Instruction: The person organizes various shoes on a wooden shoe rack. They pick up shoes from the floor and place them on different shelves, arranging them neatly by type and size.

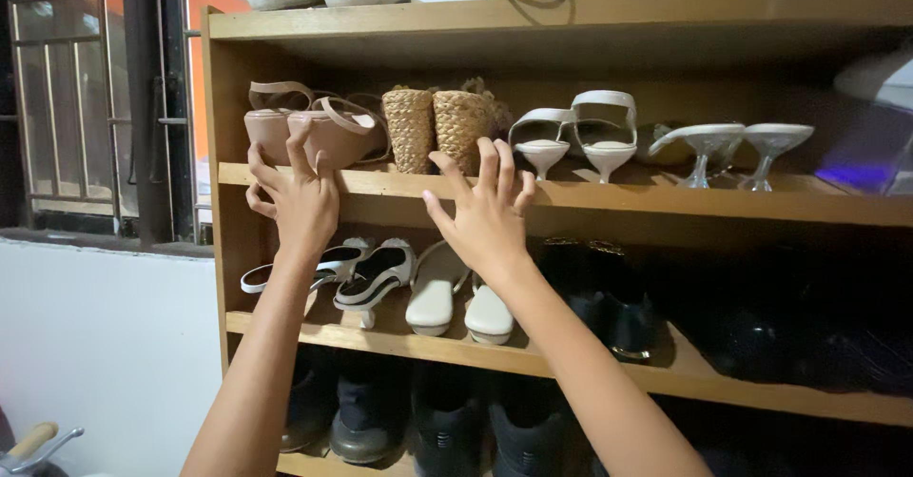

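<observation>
Currently both spread: left hand (pixel 297 201) fingers on pink heels (pixel 314 133), right hand (pixel 485 213) just below woven wedges (pixel 439 127); neither pair lifted off the shelf (pixel 666 201).

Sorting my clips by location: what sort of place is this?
Probably a home's shoe storage corner: a wooden shoe rack holding pale pink heeled sandals and woven straw wedge shoes, beside a barred window.

Pink heels (pixel 304 133), tan woven wedges (pixel 436 127), white sandals (pixel 580 139) and black shoes (pixel 609 311) fill a brown wooden rack (pixel 609 203).
</observation>
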